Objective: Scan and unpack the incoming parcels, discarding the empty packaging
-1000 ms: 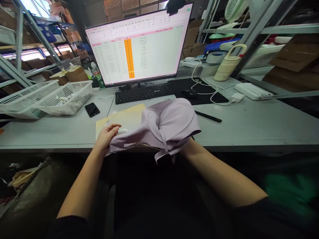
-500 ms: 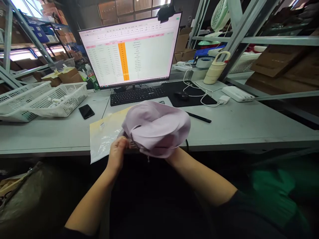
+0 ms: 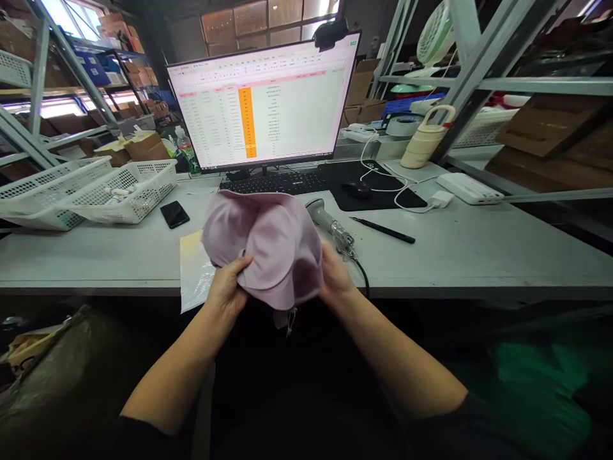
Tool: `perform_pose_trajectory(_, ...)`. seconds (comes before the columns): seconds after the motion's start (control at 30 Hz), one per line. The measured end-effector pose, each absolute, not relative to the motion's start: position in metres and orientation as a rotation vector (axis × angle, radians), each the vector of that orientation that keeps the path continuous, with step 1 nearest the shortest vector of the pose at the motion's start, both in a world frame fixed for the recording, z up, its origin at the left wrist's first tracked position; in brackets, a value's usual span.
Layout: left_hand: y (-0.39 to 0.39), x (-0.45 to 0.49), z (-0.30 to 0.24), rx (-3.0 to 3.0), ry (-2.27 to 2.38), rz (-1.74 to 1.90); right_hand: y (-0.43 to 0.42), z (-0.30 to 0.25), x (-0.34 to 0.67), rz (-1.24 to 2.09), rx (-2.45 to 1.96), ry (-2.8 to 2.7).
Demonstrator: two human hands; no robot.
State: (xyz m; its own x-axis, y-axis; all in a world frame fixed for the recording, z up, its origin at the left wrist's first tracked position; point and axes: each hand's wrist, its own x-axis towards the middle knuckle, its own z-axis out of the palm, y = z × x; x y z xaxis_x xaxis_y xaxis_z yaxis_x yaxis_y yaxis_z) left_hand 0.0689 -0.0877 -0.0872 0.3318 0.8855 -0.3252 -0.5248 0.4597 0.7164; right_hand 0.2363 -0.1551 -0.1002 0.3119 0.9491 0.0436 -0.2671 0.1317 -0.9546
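Observation:
A lilac fabric hat (image 3: 268, 246) is held up over the front edge of the desk, its folds facing me. My left hand (image 3: 230, 284) grips its lower left side, thumb on the cloth and fingers behind. At its right side is my right hand (image 3: 335, 271), slightly blurred, with its fingers partly hidden by the fabric. A small tag and cord (image 3: 290, 319) dangle beneath the hat. Behind it, a plastic mailer with a yellowish top (image 3: 194, 265) lies partly covered. To the right rests a grey handheld scanner (image 3: 330, 223) with a black cable.
A monitor (image 3: 287, 108) stands behind a black keyboard (image 3: 278, 182). White baskets (image 3: 129, 191) and a phone (image 3: 175, 214) sit on the left. On the right are a mouse (image 3: 357, 189), a black pen-like stick (image 3: 383, 230), a white power bank (image 3: 469, 188) and a cream bottle (image 3: 426, 137).
The hat has been turned and shifted left, uncovering the scanner. My right hand has come from beneath the hat to its right side. The view has shifted slightly.

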Motion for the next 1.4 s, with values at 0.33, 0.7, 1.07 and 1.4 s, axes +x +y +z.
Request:
perform_pose_trajectory(0.33, -0.085, 0.067, -0.087, 0.708, 0.832, 1.336, -0.149, -0.123, 0.236, 0.731, -1.08, -1.044)
perform_pose_trajectory(0.7, -0.045, 0.041, -0.076, 0.619, 0.83, 1.474, -0.16, -0.127, 0.245, 1.147, -1.052, -0.728)
perform_pose_trajectory(1.07, -0.038, 0.043, -0.094, 0.403, 0.72, 1.235, -0.174, -0.101, 0.251, 1.332, -0.957, -0.6)
perform_pose_trajectory(1.4, -0.035, 0.017, -0.094, 0.475, 0.682, 0.905, -0.163, -0.113, 0.27, 1.269, -0.932, -0.447)
